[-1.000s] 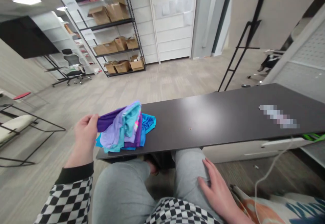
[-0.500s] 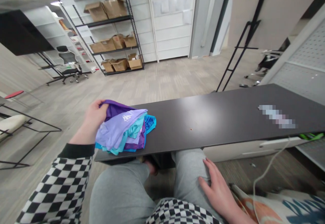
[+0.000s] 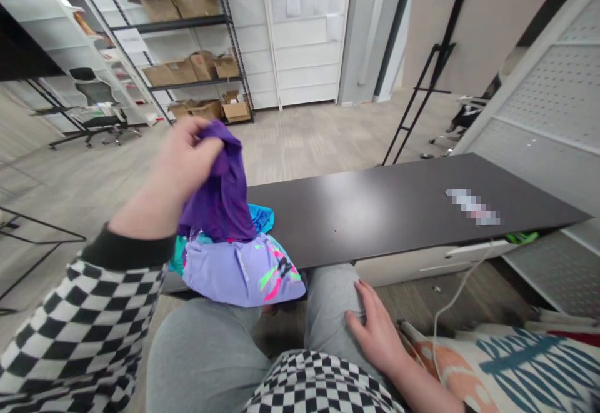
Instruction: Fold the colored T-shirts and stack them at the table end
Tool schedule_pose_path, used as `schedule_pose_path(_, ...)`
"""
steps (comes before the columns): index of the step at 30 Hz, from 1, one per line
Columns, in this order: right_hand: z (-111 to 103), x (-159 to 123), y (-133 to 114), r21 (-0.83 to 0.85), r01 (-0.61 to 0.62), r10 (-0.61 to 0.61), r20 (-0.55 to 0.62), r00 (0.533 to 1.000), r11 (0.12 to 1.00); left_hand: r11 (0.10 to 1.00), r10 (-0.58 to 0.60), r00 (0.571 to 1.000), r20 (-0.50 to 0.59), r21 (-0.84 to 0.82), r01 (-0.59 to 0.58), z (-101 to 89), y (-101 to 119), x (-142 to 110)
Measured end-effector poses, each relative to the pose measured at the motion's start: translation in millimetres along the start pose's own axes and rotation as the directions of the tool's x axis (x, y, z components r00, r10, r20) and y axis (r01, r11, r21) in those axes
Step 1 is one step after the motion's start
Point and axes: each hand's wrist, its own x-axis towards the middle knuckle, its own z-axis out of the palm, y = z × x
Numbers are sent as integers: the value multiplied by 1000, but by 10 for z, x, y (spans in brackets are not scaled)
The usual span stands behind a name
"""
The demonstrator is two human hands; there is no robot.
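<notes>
My left hand (image 3: 187, 157) pinches the top of a shiny purple cloth (image 3: 225, 194) and holds it up over the left end of the dark table. Just below it, a lavender piece of fabric (image 3: 225, 269) with a pink, green and black print droops over the table's front edge. I cannot tell whether the purple and lavender parts are one garment. Underneath and behind lie a bright blue cloth (image 3: 262, 217) and a teal cloth (image 3: 177, 257), both partly covered. My right hand (image 3: 375, 325) rests with fingers extended on my grey-trousered thigh, holding nothing.
The dark table (image 3: 370, 207) stretches right, with a blurred-out item (image 3: 473, 207) near its far right end. A white cable (image 3: 450, 313) hangs by the drawer front. A patterned cloth bag (image 3: 506, 369) lies low on the right. Shelves with cardboard boxes (image 3: 173, 72) stand behind.
My left hand has risen, lifting the purple cloth off the pile. The lavender fabric has shifted toward me and now shows a colourful print. My right hand stays on my thigh.
</notes>
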Motion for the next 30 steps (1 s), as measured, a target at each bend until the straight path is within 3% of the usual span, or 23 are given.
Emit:
schedule_pose_path(1,0,-2,-1,2,0,0,-1,1000,1000,987,146,968,204,33,-156,239,-172,-280)
schedule_pose_path(3,7,-3,6,4,9,-9,-9,1000,1000,937,188,861,472,176,-301,713,-634,-849)
schedule_pose_path(5,20,1,27,2,32,-32,-19,999,999,883,139,820,556,306,-357,1054,-1158,-1305)
schedule_pose_path(7,30,10,53,-6,60,-60,-20,998,998,845,177,821,543,343,-409,1192,-1617,-1557)
schedule_pose_path(10,3,16,34,-34,77,-78,-26,997,996,857,281,850,447,281,-431,1108,-2033,-1617)
schedule_pose_path(14,-140,-21,-271,-59,233,-235,-34,971,971,911,290,933,214,236,-337,914,-2183,-1567)
schedule_pose_path(16,-185,-29,-538,6,357,-357,49,933,934,915,268,954,132,275,-295,886,-2204,-1580)
schedule_pose_path(18,-136,10,-821,105,421,-434,218,874,901,920,229,968,99,302,-248,890,-2245,-1603)
schedule_pose_path(20,37,118,-1075,127,430,-439,439,784,894,934,169,977,131,295,-201,891,-2315,-1632)
schedule_pose_path(23,426,382,-1369,28,500,-351,747,565,865,953,137,969,208,238,-185,814,-2413,-1758)
schedule_pose_path(26,623,713,-1602,13,541,-266,880,393,841,961,204,972,112,167,-221,670,-2358,-2080)
schedule_pose_path(28,501,975,-1722,109,479,-290,902,321,871,964,248,965,88,78,-254,660,-2191,-2367)
schedule_pose_path(29,369,1120,-1758,194,425,-335,897,288,884,962,265,945,192,13,-272,717,-2078,-2505)
schedule_pose_path(30,207,1274,-1768,298,355,-402,875,269,886,954,293,869,398,-63,-292,826,-1956,-2626)
